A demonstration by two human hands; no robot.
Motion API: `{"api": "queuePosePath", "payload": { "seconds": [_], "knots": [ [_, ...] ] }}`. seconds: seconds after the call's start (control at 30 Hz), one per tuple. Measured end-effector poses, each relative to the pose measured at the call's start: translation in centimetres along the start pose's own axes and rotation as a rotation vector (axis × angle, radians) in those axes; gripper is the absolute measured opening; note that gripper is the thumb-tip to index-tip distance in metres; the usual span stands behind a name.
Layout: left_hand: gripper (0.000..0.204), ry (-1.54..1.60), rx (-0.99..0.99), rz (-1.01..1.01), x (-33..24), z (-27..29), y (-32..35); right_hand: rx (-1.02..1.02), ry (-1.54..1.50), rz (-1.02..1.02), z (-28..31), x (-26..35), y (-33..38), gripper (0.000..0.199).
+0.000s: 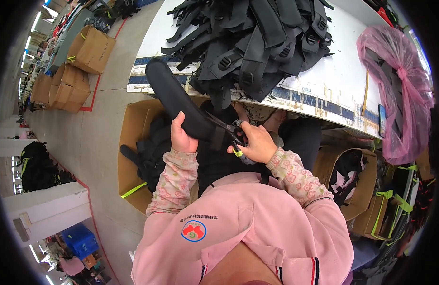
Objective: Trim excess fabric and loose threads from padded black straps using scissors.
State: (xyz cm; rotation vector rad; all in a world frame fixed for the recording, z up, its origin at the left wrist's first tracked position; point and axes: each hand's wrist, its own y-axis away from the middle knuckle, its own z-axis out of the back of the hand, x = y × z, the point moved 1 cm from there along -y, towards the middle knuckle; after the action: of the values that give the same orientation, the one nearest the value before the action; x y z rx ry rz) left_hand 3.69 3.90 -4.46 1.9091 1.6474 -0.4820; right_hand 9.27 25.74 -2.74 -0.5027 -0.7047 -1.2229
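My left hand (183,137) grips a long black padded strap (174,97) that slants up to the left, in front of the table edge. My right hand (257,142) holds small black scissors (231,130) whose blades touch the lower end of the strap, near a short webbing tab. Both pink patterned sleeves come up from the lower edge. A heap of several black straps with buckles (257,38) lies on the white table (338,76) just beyond my hands.
An open cardboard box (131,142) with black straps stands on the floor at my left. A pink plastic bag (400,90) sits at the table's right end. More cardboard boxes (89,50) line the aisle at far left, others (367,199) at my right.
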Motion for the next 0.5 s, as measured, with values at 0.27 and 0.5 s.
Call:
{"api": "queuePosePath", "payload": {
  "seconds": [0.27,0.5],
  "knots": [
    [0.037,-0.063,0.010,-0.110,-0.2,1.3,-0.3,0.071,-0.180,-0.076,0.3,-0.6,-0.1,0.060],
    [0.037,-0.091,0.004,-0.144,0.5,0.3,0.5,0.072,-0.063,-0.059,0.1,0.0,-0.3,0.055]
  ]
}}
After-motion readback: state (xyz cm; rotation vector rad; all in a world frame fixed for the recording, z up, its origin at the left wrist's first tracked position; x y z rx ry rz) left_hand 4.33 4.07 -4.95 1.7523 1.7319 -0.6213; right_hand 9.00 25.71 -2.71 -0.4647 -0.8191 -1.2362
